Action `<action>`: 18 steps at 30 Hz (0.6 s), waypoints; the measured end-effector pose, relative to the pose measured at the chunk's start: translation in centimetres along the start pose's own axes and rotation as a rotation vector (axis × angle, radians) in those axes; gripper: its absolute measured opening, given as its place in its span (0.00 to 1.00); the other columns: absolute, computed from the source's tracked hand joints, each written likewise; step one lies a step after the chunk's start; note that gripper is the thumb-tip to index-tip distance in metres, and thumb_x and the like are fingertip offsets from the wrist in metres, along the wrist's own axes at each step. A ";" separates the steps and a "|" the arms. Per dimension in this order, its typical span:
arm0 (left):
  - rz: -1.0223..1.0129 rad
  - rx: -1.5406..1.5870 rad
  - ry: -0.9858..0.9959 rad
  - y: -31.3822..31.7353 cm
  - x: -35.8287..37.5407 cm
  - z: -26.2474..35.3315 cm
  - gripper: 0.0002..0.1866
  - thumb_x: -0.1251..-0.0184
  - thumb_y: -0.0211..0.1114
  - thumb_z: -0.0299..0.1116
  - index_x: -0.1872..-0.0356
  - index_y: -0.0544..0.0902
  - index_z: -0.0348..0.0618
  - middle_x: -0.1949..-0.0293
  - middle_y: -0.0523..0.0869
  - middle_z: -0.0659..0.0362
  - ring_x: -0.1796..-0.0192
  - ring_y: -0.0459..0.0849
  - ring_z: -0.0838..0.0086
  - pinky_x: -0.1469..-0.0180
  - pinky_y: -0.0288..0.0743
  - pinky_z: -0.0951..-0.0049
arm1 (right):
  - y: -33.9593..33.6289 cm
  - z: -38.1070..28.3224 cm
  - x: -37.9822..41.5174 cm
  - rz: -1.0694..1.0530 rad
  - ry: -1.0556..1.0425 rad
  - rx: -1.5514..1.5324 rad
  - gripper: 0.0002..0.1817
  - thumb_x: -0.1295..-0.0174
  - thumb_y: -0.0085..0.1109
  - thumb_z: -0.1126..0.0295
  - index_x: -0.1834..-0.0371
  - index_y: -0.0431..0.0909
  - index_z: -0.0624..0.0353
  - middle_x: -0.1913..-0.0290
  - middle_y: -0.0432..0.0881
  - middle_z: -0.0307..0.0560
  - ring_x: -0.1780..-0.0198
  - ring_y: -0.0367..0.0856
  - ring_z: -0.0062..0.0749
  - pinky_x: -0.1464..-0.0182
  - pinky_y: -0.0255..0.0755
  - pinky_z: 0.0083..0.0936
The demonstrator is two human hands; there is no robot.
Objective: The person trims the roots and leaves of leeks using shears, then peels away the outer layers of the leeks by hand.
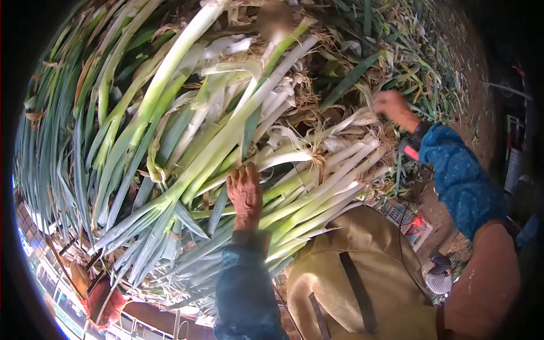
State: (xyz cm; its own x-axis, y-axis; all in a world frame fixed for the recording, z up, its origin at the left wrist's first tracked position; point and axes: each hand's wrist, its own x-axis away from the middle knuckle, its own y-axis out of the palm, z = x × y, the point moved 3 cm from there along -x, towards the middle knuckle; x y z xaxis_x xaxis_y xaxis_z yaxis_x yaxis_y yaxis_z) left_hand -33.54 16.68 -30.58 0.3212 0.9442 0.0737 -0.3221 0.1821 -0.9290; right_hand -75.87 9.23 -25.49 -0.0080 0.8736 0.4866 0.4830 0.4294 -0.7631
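Observation:
A large heap of long green and white leeks (187, 153) fills the middle and left, with their stringy roots toward the right. My left hand (245, 191) rests on the leek stalks near the centre, fingers bent over one of them. At the upper right, my right hand (392, 106) is closed at the root end of a leek, around its pale dry outer leaves (362, 118). What its fingertips grip is partly hidden.
Loose leaf trimmings (422, 62) lie at the upper right beside brown ground (481, 107). A tan cloth (351, 266) covers my lap. A red and white box (418, 229) stands right of it, and a red bag (105, 303) is at the lower left.

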 end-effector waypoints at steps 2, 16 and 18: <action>0.034 0.015 0.036 -0.2 0.1 -0.1 0.10 0.44 0.59 0.31 0.61 0.74 0.43 0.67 0.76 0.55 0.61 0.75 0.61 0.58 0.67 0.61 | -6.3 10.5 -0.8 0.385 -0.379 0.536 0.07 0.45 0.53 0.72 0.71 0.81 0.60 0.72 0.79 0.49 0.69 0.77 0.41 0.63 0.71 0.33; -0.042 0.034 0.180 0.1 4.6 2.6 0.13 0.47 0.56 0.27 0.59 0.74 0.36 0.63 0.75 0.51 0.62 0.73 0.63 0.58 0.67 0.62 | 15.5 -12.3 0.5 -0.474 -0.197 -0.033 0.47 0.57 0.71 0.52 0.40 0.59 0.72 0.45 0.69 0.68 0.46 0.73 0.52 0.41 0.66 0.37; -0.068 0.003 0.205 0.8 5.0 2.7 0.15 0.48 0.56 0.27 0.57 0.74 0.35 0.62 0.75 0.51 0.61 0.73 0.63 0.56 0.67 0.61 | 18.4 -15.0 0.3 -0.492 -0.281 0.293 0.47 0.59 0.72 0.50 0.42 0.60 0.72 0.56 0.76 0.66 0.55 0.78 0.50 0.53 0.71 0.43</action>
State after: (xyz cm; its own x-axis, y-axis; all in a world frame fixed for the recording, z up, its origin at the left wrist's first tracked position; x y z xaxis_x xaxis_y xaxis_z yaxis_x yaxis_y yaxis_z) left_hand -34.58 22.28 -29.99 0.5169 0.8539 0.0604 -0.2962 0.2447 -0.9233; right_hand -53.84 13.94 -32.96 -0.4161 0.5682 0.7099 0.1053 0.8056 -0.5831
